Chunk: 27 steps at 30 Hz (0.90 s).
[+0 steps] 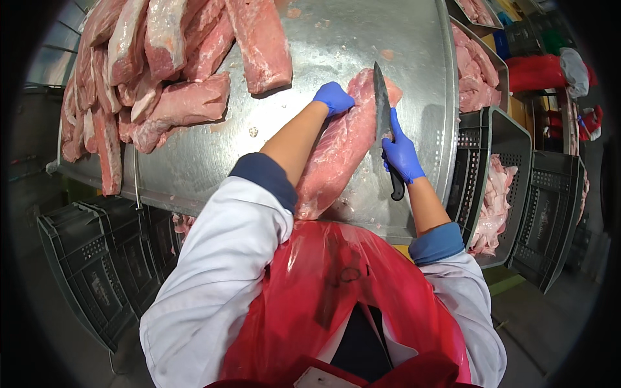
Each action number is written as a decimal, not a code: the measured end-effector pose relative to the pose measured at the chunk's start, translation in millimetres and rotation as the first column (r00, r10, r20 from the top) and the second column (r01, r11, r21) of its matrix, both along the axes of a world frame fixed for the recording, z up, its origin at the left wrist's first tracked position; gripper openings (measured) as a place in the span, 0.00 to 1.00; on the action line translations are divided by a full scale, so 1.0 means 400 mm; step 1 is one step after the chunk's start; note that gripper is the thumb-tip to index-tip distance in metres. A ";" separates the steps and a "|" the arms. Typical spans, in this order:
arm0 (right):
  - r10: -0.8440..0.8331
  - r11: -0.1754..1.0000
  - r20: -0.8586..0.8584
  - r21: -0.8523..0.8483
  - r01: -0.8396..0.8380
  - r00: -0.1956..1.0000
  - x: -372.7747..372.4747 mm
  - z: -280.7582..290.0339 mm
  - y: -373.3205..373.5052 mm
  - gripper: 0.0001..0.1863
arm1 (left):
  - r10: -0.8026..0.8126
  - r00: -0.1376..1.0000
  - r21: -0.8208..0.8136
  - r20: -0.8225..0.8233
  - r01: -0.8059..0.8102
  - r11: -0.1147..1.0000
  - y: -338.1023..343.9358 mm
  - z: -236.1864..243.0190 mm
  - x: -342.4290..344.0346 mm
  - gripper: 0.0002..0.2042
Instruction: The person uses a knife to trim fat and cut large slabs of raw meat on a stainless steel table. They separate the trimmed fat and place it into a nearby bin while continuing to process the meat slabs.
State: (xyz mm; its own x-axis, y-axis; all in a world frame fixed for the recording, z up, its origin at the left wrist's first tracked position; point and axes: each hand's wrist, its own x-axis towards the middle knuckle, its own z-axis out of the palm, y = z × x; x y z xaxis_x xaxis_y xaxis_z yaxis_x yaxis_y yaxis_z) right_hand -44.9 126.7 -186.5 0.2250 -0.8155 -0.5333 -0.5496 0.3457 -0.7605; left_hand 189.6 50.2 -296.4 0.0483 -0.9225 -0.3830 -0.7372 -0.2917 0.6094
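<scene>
A long pork loin (343, 152) lies on the metal table in front of me, its near end close to my red apron. My blue-gloved left hand (334, 98) is closed at the loin's upper left edge, its fingertips partly hidden against the meat. In my right hand (402, 154), also gloved in blue, is a knife (380, 97) with a black handle. Its blade points away from me and lies over the loin's right side near the far end. The index finger stretches along the handle toward the blade.
A heap of pork loins (162, 45) covers the table's far left. Along the right edge stand a tray of meat (475, 71) and a black crate (491, 187) with pale trimmings. More black crates (97, 271) are below on the left. Another person's red sleeve (533, 72) shows at far right.
</scene>
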 end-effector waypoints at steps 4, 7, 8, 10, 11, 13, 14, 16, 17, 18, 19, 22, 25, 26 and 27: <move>0.036 0.999 -0.053 -0.021 -0.037 0.998 0.002 0.009 -0.014 0.43 | -0.131 0.981 -0.080 0.140 0.143 0.986 -0.002 -0.061 0.026 0.18; 0.074 0.979 -0.128 -0.179 -0.097 0.989 0.013 -0.016 -0.030 0.41 | 0.002 0.949 -0.089 -0.314 -0.032 0.996 0.035 -0.025 0.044 0.13; 0.077 0.962 -0.160 -0.248 -0.115 0.984 0.024 -0.027 -0.040 0.40 | 0.126 0.871 -0.014 -0.474 -0.150 0.989 0.050 0.004 0.036 0.11; 0.148 0.948 -0.207 -0.247 -0.198 0.967 0.091 -0.022 -0.086 0.40 | 0.052 0.964 -0.150 -0.263 -0.094 0.984 0.061 0.043 0.028 0.12; 0.182 0.939 -0.233 -0.246 -0.239 0.955 0.117 -0.013 -0.109 0.40 | 0.019 0.989 -0.215 -0.150 -0.051 0.975 0.066 0.051 0.024 0.12; 0.321 0.940 -0.216 -0.044 -0.337 0.922 0.145 0.017 -0.142 0.41 | 0.021 0.997 -0.287 -0.080 -0.043 0.957 0.074 0.056 0.011 0.12; 0.386 0.922 -0.198 0.057 -0.382 0.901 0.150 0.033 -0.148 0.41 | 0.022 0.999 -0.324 -0.047 -0.036 0.946 0.077 0.058 0.002 0.12; 0.576 0.814 -0.113 0.161 -0.557 0.809 0.071 0.077 -0.095 0.42 | 0.109 0.992 -0.355 -0.066 -0.126 0.927 0.091 0.043 0.008 0.12; 0.655 0.747 -0.064 0.206 -0.632 0.753 0.034 0.098 -0.066 0.42 | 0.147 0.986 -0.370 -0.079 -0.166 0.914 0.096 0.040 0.007 0.11; 0.652 0.751 -0.077 0.204 -0.628 0.754 0.027 0.109 -0.057 0.42 | 0.164 0.982 -0.374 -0.096 -0.189 0.908 0.100 0.051 0.006 0.11; 0.646 0.757 -0.090 0.207 -0.620 0.758 0.016 0.118 -0.040 0.42 | 0.147 0.978 -0.386 -0.149 -0.195 0.902 0.103 0.067 0.006 0.11; 0.626 0.779 -0.192 0.193 -0.597 0.756 0.076 0.127 -0.057 0.43 | 0.057 0.970 -0.478 -0.238 -0.168 0.862 0.103 0.100 0.007 0.10; 0.666 0.741 -0.171 0.265 -0.617 0.726 0.075 0.144 -0.047 0.45 | 0.108 0.913 -0.348 -0.394 -0.256 0.902 0.108 0.132 0.046 0.10; 0.664 0.726 -0.106 0.328 -0.604 0.741 0.030 0.175 -0.010 0.45 | 0.250 0.770 -0.074 -0.587 -0.359 0.931 0.117 0.153 0.058 0.10; 0.656 0.706 -0.043 0.389 -0.592 0.754 0.001 0.205 0.024 0.45 | 0.217 0.791 -0.122 -0.572 -0.344 0.931 0.124 0.146 0.072 0.10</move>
